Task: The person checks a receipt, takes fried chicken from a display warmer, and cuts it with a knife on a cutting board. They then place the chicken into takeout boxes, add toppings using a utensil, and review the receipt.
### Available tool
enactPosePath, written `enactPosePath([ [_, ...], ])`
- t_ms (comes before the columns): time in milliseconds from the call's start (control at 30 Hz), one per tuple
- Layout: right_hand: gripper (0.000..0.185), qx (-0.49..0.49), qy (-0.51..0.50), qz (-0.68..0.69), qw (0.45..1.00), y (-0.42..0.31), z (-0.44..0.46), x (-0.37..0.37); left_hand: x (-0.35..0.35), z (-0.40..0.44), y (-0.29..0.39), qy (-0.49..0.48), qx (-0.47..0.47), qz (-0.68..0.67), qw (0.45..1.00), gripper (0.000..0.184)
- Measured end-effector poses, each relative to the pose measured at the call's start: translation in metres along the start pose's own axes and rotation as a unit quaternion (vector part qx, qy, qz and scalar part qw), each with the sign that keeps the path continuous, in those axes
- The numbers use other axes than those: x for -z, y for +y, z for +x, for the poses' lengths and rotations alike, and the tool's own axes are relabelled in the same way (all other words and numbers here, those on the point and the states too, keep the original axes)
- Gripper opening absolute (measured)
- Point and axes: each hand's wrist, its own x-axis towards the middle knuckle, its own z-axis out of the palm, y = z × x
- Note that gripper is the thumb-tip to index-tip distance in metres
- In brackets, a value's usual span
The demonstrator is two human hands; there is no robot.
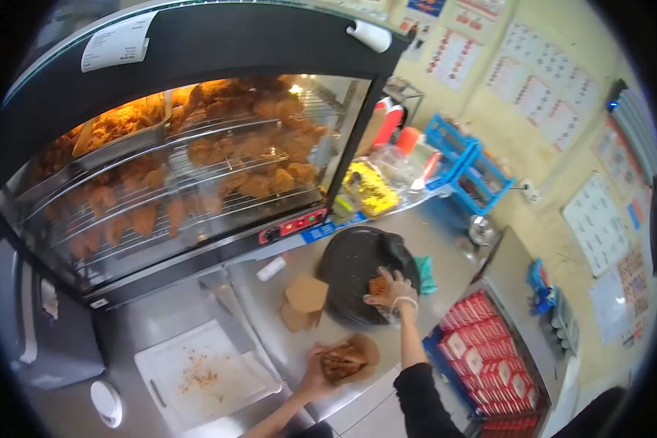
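Note:
My left hand (316, 376) is wrapped round the side of a brown cardboard food box (370, 355), held at the counter's front edge. Pieces of fried chicken (341, 360) fill its open top. In a clear plastic glove, my right hand (394, 293) reaches down onto a round black board (347, 270). Its fingers close over a browned fried piece (377, 285) lying there, which they partly hide. Just left of the board stands another brown cardboard box (304, 301), flaps up.
A heated glass cabinet (190, 248) with fried chicken on racks stands behind the counter. At left lies a white cutting board (197, 372) with crumbs. Red-and-white cartons (482, 350) stack at right. Behind are a blue crate (482, 175), a yellow-filled tray (372, 188) and a green cloth (425, 274).

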Motion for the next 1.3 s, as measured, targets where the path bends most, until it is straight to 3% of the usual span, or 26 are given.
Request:
enactPosePath([
  [33, 0.105, 0.02, -0.08, 0.002, 0.997, 0.009, 0.022, -0.016, -0.004, 0.001, -0.008, 0.004, 0.03, -0.035, 0.999, 0.105],
  [67, 0.095, 0.069, -0.091, 0.027, 0.993, 0.02, 0.037, -0.034, -0.008, 0.001, -0.015, 0.011, 0.059, -0.071, 0.996, 0.107],
  [100, 0.087, 0.079, -0.11, -0.005, 0.991, 0.026, 0.05, -0.043, -0.005, -0.001, -0.021, -0.014, 0.055, 0.149, 0.987, 0.108],
  [133, 0.079, 0.077, -0.088, 0.019, 0.993, 0.029, 0.049, -0.037, 0.001, -0.009, -0.021, -0.039, 0.063, 0.356, 0.931, 0.109],
  [200, 0.064, 0.072, -0.057, 0.135, 0.987, 0.033, 0.051, -0.039, 0.022, -0.03, 0.024, -0.006, 0.115, 0.359, 0.926, 0.106],
  [233, 0.062, 0.052, -0.058, 0.262, 0.962, 0.031, 0.046, -0.039, 0.034, -0.041, 0.052, -0.015, 0.133, 0.361, 0.923, 0.104],
  [267, 0.058, 0.081, 0.037, 0.283, 0.955, 0.016, 0.029, -0.022, 0.048, -0.06, 0.075, 0.067, 0.079, 0.382, 0.918, 0.094],
  [333, 0.055, 0.191, 0.071, 0.321, 0.925, -0.038, -0.029, 0.041, 0.073, -0.107, 0.12, 0.263, 0.129, 0.37, 0.882, 0.086],
  [400, 0.057, 0.307, 0.015, 0.263, 0.915, -0.107, -0.093, 0.075, 0.102, -0.158, 0.133, 0.483, 0.08, 0.315, 0.813, 0.076],
  [433, 0.062, 0.43, -0.003, 0.234, 0.872, -0.15, -0.117, 0.073, 0.118, -0.174, 0.139, 0.577, 0.052, 0.315, 0.751, 0.069],
  [467, 0.064, 0.427, -0.136, 0.259, 0.856, -0.196, -0.145, 0.063, 0.135, -0.19, 0.15, 0.611, 0.051, 0.305, 0.729, 0.067],
  [500, 0.062, 0.487, -0.146, 0.367, 0.779, -0.24, -0.171, -0.001, 0.149, -0.202, 0.157, 0.646, 0.052, 0.28, 0.708, 0.068],
  [533, 0.058, 0.47, -0.221, 0.275, 0.809, -0.292, -0.201, -0.016, 0.161, -0.211, 0.164, 0.664, 0.038, 0.271, 0.696, 0.068],
  [567, 0.054, 0.431, -0.21, 0.236, 0.845, -0.333, -0.233, -0.04, 0.174, -0.219, 0.168, 0.681, 0.02, 0.261, 0.684, 0.069],
  [600, 0.054, 0.429, -0.203, 0.236, 0.848, -0.363, -0.251, -0.068, 0.185, -0.226, 0.175, 0.678, 0.015, 0.259, 0.688, 0.069],
  [667, 0.053, 0.377, -0.129, 0.157, 0.904, -0.399, -0.274, -0.098, 0.195, -0.246, 0.193, 0.688, -0.029, 0.248, 0.682, 0.07],
  [733, 0.056, 0.426, -0.049, 0.17, 0.887, -0.371, -0.26, -0.092, 0.208, -0.281, 0.202, 0.706, -0.018, 0.259, 0.659, 0.071],
  [800, 0.06, 0.473, 0.119, 0.12, 0.865, -0.321, -0.225, -0.095, 0.22, -0.316, 0.202, 0.736, 0.001, 0.279, 0.617, 0.071],
  [867, 0.059, 0.194, -0.056, 0.27, 0.942, -0.279, -0.203, -0.086, 0.236, -0.335, 0.175, 0.753, 0.018, 0.253, 0.608, 0.07],
  [933, 0.049, 0.204, -0.056, 0.21, 0.954, -0.266, -0.18, -0.134, 0.241, -0.314, 0.169, 0.737, 0.042, 0.251, 0.626, 0.064],
  [1000, 0.051, 0.184, -0.071, 0.145, 0.97, -0.269, -0.18, -0.116, 0.242, -0.271, 0.173, 0.673, 0.054, 0.219, 0.705, 0.06],
  [1067, 0.053, 0.163, -0.079, 0.083, 0.98, -0.278, -0.184, -0.062, 0.24, -0.241, 0.191, 0.649, 0.016, 0.235, 0.723, 0.053],
  [1133, 0.057, 0.219, -0.217, 0.009, 0.951, -0.285, -0.207, 0.033, 0.241, -0.227, 0.201, 0.644, -0.004, 0.268, 0.717, 0.049],
  [1167, 0.057, 0.224, -0.219, 0.007, 0.95, -0.293, -0.212, 0.058, 0.244, -0.224, 0.202, 0.646, -0.03, 0.317, 0.694, 0.042],
  [1233, 0.059, 0.347, -0.352, -0.101, 0.863, -0.313, -0.22, 0.083, 0.25, -0.205, 0.198, 0.642, -0.065, 0.379, 0.663, 0.024],
  [1300, 0.061, 0.39, -0.38, -0.112, 0.831, -0.335, -0.213, 0.072, 0.257, -0.182, 0.167, 0.602, -0.036, 0.377, 0.703, 0.022],
])
